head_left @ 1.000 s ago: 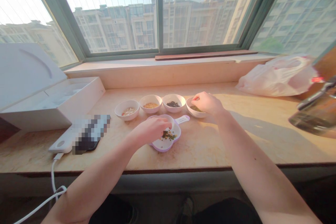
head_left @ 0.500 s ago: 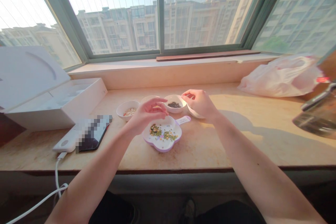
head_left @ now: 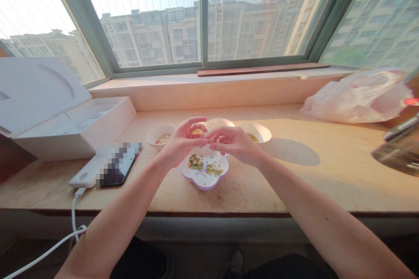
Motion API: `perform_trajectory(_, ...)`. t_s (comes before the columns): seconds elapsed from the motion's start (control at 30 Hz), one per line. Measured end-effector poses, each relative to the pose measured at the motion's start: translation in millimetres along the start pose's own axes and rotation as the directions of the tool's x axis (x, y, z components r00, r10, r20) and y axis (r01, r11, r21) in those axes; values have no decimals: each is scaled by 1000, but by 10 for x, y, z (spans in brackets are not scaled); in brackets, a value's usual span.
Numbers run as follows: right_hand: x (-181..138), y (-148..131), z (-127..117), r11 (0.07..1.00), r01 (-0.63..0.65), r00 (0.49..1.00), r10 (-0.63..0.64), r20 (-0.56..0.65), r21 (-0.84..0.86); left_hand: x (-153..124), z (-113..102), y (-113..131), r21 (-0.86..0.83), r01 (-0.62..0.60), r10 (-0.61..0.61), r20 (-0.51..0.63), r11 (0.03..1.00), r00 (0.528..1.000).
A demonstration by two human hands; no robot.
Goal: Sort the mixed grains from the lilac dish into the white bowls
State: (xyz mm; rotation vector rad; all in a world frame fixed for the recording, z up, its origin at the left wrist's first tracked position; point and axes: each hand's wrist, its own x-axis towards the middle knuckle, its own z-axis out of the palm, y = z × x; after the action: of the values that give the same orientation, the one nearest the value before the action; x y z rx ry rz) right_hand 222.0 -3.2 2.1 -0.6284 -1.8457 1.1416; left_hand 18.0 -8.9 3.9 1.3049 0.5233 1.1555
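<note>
Above a white flower-shaped dish with a lilac rim (head_left: 205, 186), my two hands meet at the fingertips. My left hand (head_left: 186, 139) has curved fingers held apart from its thumb, with nothing visible in it. The thumb and fingers of my right hand (head_left: 233, 140) are drawn together; anything between them is too small to make out. Green and yellow beans (head_left: 204, 165) lie in two loose patches in the dish. Behind the hands stand several white bowls: one with pale and reddish bits (head_left: 157, 133), one with yellow pieces (head_left: 197, 131), one mostly hidden (head_left: 219, 123), and one with green beans (head_left: 261, 132).
On the left are an open white box (head_left: 108, 117), a white power bank (head_left: 87, 174) with a cable (head_left: 73, 213), and a dark phone (head_left: 119, 168). A white plastic bag (head_left: 356, 98) and a dark glassy container (head_left: 399, 148) stand on the right. Windows rise behind the counter (head_left: 294, 187).
My right hand has moved left from the right-hand bowl to my left hand's fingertips, uncovering the green beans there. My left hand stays over the dish. The view has shifted slightly.
</note>
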Motion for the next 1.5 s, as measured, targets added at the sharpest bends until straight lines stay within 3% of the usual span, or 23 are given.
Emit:
perform_trajectory(0.37,-2,145,-14,990,40,992,-56,-116,-136,30,-8,-67,161,25,-19,-36,987,999)
perform_trajectory(0.53,19,108,-40,992,-23,988,4,-156,-121,18,-15,-65,288,31,-15,-57,957,998)
perform_trajectory(0.63,34,45,-76,999,-19,983,10,-184,-49,-20,-20,-27,570,-25,42,-16,822,999)
perform_trajectory(0.73,39,12,-123,999,-33,980,38,-195,31,-71,8,27,848,-149,-75,216,508,973)
perform_trajectory(0.8,38,14,-150,997,-47,978,58,-201,61,-97,42,47,902,-242,-219,333,357,917)
perform_trajectory(0.9,36,32,-173,996,-46,975,62,-211,80,-114,99,32,904,-349,-324,417,248,850)
perform_trajectory(1.03,37,48,-181,994,-49,974,68,-217,93,-123,156,-27,902,-421,-368,425,96,827)
perform_trajectory(1.17,41,50,-190,995,-47,972,65,-225,84,-121,170,-97,913,-408,-382,384,19,841)
perform_trajectory(1.5,35,42,-193,997,-69,969,76,-234,39,-49,132,-286,911,-412,-306,391,-5,868)
